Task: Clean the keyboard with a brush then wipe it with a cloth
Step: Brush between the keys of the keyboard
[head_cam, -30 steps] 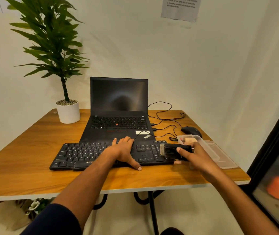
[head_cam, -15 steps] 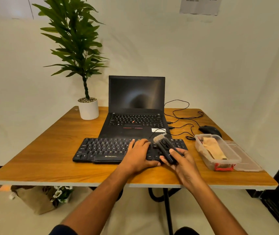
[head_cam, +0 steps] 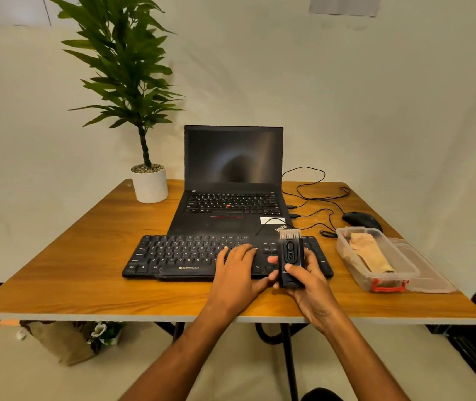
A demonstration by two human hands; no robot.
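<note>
A black keyboard (head_cam: 179,257) lies on the wooden table (head_cam: 86,285) in front of an open laptop (head_cam: 232,180). My left hand (head_cam: 238,269) rests flat on the keyboard's right-middle keys, its thumb by the front edge. My right hand (head_cam: 307,280) grips a black brush (head_cam: 290,256) upright over the keyboard's right end, its pale bristles pointing away from me. A tan cloth (head_cam: 368,251) lies in a clear plastic box (head_cam: 387,280) to the right of the keyboard.
A potted plant (head_cam: 150,183) stands at the back left. A black mouse (head_cam: 361,219) and loose cables (head_cam: 315,198) lie at the back right. The box's clear lid (head_cam: 430,273) lies beside the box near the table's right edge.
The brush has turned from lying sideways to standing upright with bristles pointing away. My right hand has shifted left with it over the keyboard. The view has swung left.
</note>
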